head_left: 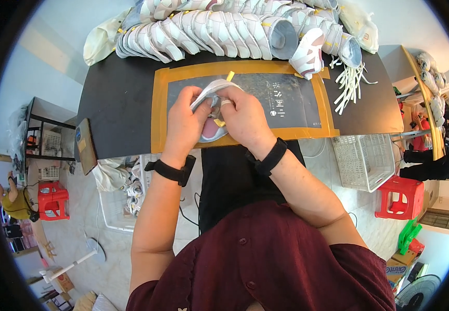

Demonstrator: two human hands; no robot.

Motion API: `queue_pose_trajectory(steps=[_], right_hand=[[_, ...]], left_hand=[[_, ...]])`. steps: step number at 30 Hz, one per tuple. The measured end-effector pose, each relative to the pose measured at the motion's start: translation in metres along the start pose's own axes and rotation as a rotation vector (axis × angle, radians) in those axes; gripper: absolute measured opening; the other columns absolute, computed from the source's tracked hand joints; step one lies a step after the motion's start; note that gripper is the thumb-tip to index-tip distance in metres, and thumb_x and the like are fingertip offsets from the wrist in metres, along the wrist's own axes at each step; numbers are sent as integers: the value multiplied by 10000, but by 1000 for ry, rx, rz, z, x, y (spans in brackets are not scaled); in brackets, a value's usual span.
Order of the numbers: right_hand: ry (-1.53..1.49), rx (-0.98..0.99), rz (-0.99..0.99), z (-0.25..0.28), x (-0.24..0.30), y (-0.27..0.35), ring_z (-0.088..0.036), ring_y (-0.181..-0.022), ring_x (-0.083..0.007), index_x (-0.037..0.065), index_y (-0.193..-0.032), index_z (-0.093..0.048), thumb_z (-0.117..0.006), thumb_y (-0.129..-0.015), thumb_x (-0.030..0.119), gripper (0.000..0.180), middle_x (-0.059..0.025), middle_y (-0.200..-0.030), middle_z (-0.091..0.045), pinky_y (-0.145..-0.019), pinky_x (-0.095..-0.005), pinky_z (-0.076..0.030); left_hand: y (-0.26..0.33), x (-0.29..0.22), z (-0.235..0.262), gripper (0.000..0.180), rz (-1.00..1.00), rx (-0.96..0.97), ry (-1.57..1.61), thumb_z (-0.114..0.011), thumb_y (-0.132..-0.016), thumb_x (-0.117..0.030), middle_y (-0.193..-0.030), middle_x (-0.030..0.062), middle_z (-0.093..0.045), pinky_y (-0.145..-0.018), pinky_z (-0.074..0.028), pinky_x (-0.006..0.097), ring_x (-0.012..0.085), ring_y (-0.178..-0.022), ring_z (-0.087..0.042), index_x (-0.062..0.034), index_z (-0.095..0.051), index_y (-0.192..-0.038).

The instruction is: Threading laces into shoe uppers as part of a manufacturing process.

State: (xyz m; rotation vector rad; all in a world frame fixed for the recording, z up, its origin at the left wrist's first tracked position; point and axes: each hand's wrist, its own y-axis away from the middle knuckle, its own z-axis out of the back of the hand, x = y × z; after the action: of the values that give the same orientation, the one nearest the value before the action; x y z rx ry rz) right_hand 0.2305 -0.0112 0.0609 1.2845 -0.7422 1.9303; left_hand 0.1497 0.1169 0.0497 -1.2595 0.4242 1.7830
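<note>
The person holds one white and pink shoe [211, 111] in both hands over the front edge of the black table [115, 103]. The left hand [183, 124] is closed around the shoe's left side, fingers wrapped over the upper. The right hand [245, 119] is closed on the right side, fingertips pressed into the shoe's opening; a small yellow tag [219, 122] shows between the two hands. Each wrist carries one black band, two in all.

The shoe sits above one grey mat [292, 101] framed in orange tape. One further shoe [307, 54] stands upright at the mat's far right corner. Behind it, a long row of like shoes [219, 31] lies stacked along the far edge; the number is too great and too overlapped to count. One loose bundle of white strips [350, 85] lies to the right of the mat.

On the floor stand two red stools [399, 198] [53, 199], one each side, and one white plastic basket [364, 160] on the right.
</note>
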Motion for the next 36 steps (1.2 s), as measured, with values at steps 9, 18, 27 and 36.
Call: queue_pose_trajectory(steps=[9, 18, 27, 36], right_hand=[[-47, 29, -26, -2, -5, -2, -674, -904, -340, 41, -1080, -658, -497, -906, 112, 248, -174, -953, -702, -807, -418, -516], [-182, -172, -31, -15, -12, 4, -676, -845, -331, 17, -1081, -650, -525, -895, 69, 230, -200, -912, -687, -760, -386, -516], [-207, -134, 19, -15, -11, 6, -669, -876, -342, 26, -1073, -647, -519, -900, 74, 221, -203, -923, -681, -776, -396, -511], [65, -108, 208, -10, -6, 15, -633, -972, -383, 74, -1110, -615, -536, -890, 102, 236, -185, -1065, -658, -831, -440, -505]], left_hand=[[-3, -11, 2, 149, 122, 60, 45, -642, -895, -117, -834, 48, -660, -663, -479, 264, 125, -765, -641, -16, -612, -1000], [-13, -6, -4, 130, 32, 16, -128, -629, -873, -113, -782, 50, -641, -619, -454, 275, 118, -684, -587, -7, -628, -948], [-20, -12, 8, 180, 250, 170, 126, -644, -848, -101, -846, 24, -647, -648, -452, 257, 88, -741, -567, -17, -659, -1007], [-19, -16, 5, 231, 222, 164, 185, -633, -823, -73, -886, 73, -679, -681, -509, 292, 144, -795, -636, 11, -663, -1036]])
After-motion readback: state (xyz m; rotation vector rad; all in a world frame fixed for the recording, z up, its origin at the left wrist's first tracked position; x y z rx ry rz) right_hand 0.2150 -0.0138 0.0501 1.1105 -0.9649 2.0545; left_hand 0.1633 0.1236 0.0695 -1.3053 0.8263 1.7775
